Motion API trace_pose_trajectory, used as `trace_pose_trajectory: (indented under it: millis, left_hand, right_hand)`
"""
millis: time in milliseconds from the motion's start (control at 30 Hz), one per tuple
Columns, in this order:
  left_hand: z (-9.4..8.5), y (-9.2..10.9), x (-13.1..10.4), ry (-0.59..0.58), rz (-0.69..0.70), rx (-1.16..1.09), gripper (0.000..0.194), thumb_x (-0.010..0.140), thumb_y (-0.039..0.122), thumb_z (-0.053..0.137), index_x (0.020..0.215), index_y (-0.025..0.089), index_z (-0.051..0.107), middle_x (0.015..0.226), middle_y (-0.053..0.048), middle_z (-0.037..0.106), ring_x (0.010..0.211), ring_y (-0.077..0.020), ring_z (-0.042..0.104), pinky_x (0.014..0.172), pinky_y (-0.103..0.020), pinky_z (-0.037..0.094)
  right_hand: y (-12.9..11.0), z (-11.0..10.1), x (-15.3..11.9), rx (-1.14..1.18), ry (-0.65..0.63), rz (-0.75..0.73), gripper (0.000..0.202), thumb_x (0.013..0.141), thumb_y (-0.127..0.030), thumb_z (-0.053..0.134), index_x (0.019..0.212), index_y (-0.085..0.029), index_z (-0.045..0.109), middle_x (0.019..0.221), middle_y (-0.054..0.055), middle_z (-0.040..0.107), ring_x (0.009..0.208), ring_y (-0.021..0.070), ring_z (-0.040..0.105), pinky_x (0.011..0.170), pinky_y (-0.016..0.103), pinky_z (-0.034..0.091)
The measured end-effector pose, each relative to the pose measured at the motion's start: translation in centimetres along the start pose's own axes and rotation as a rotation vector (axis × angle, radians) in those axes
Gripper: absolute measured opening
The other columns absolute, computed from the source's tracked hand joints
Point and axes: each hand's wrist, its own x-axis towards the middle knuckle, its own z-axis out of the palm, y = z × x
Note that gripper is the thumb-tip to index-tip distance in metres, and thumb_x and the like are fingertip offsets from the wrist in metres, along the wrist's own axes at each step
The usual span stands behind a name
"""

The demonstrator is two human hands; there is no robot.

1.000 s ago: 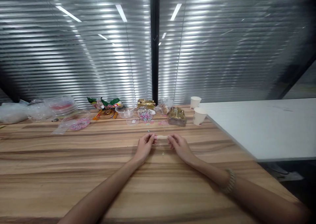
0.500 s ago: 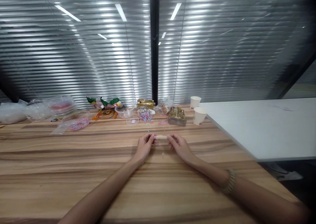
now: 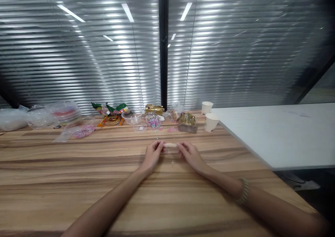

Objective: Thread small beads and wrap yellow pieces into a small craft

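Between my two hands a thin, pale strip is stretched level, just above the wooden table. My left hand pinches its left end, where a bit of pink shows at the fingertips. The right end is pinched by my right hand, thumb against forefinger. What the strip is made of is too small to make out. Small pale bits lie on the wood under it. A tiny dark greenish piece rests just beyond my left fingertips.
Along the back stand a clear bowl, a pile of small colourful pieces, a gold-wrapped block and two paper cups. Farther left are green snack packets, pink pieces in clear plastic and stacked lids. A white table adjoins on the right.
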Motion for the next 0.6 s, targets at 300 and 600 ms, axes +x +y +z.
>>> trace_pose_trajectory:
  millis: [300,600]
  left_hand:
    - [0.06,0.18,-0.02,0.01,0.001,-0.009,0.027,0.071,0.038,0.054,0.078,0.012,0.059,0.065,-0.001,0.054,0.062,-0.0111,0.049,0.061,-0.022,0.04]
    - [0.05,0.15,0.03,0.006,-0.006,-0.014,0.027,0.071,0.038,0.054,0.078,0.013,0.059,0.065,0.0,0.054,0.062,-0.0111,0.049,0.061,-0.022,0.04]
  right_hand:
    - [0.01,-0.04,0.03,0.014,-0.006,0.002,0.032,0.082,-0.045,0.037,0.068,-0.018,0.047,0.055,-0.002,0.049,0.051,0.0117,0.049,0.052,0.023,0.038]
    - [-0.15,0.0,0.0,0.015,-0.01,0.003,0.033,0.081,-0.046,0.037,0.068,-0.017,0.047,0.054,-0.001,0.049,0.05,0.0116,0.048,0.05,0.023,0.038]
